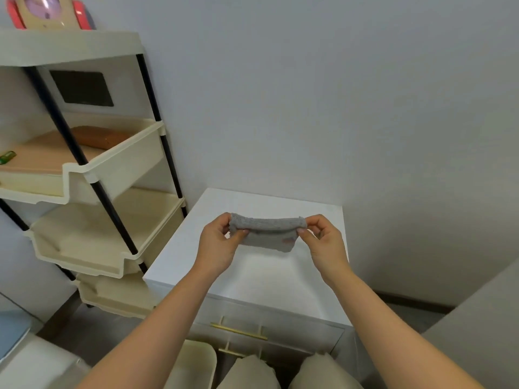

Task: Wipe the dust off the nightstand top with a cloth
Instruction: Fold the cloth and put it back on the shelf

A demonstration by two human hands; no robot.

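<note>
Knees: two knees (317, 372) in beige fabric are seen at the lower edge, just in front of the nightstand (252, 279).
Container: a cream container (193, 363) is set low, by the nightstand's front left corner; its contents cannot be made out.
Handle: a gold bar handle (238, 331) is fixed across the nightstand's upper drawer front, and part of a second bar is seen just below it.
Left hand: the left hand (217, 248) is held above the nightstand top, left of its middle, and the cloth's left end is pinched between the thumb and curled fingers.
Right hand: the right hand (325, 242) is held above the nightstand top, right of its middle, and the cloth's right end is pinched between thumb and forefinger, with the other fingers curled.
Cloth: a grey knitted cloth (268, 233), folded over on itself, is stretched between both hands and held clear of the nightstand top, above its middle.
Nightstand top: a white, faintly glossy surface is shown; dust cannot be made out on it.
Rack: a cream tiered rack (126, 161) with black posts is placed just left of the nightstand. A brown item (98, 136) and a green item (7, 157) are laid on its second tier, and a pink and beige toy (47, 11) is set on its top.
Wall: a pale grey wall (337, 94) is met by the nightstand's back edge.
</note>
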